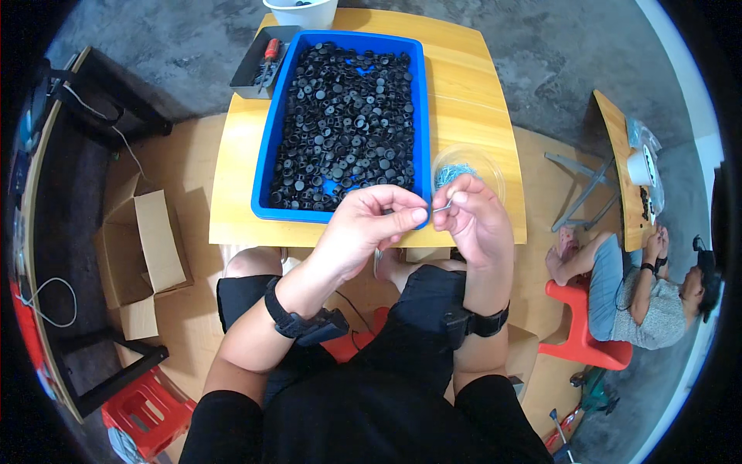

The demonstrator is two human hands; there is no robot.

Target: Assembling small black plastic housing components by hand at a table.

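My left hand (372, 226) is held over the near right edge of the table, thumb and forefinger pinched together. Whatever lies between those fingertips is too small or hidden to make out. Close by on its right, my right hand (478, 223) pinches a thin metal screw-like piece (442, 207) that points toward the left fingertips. Behind both hands stands a blue tray (423, 100) full of small round black plastic parts (348, 116). A clear round tub (501, 179) just past my right hand holds a heap of thin bluish-silver pieces (454, 172).
At the tray's far left sits a dark grey bin (246, 76) with a red-handled screwdriver (271, 51). A white bucket (305, 14) stands at the table's far edge. An open cardboard box (127, 247) lies on the left floor. Another person (653, 309) sits at a table on the right.
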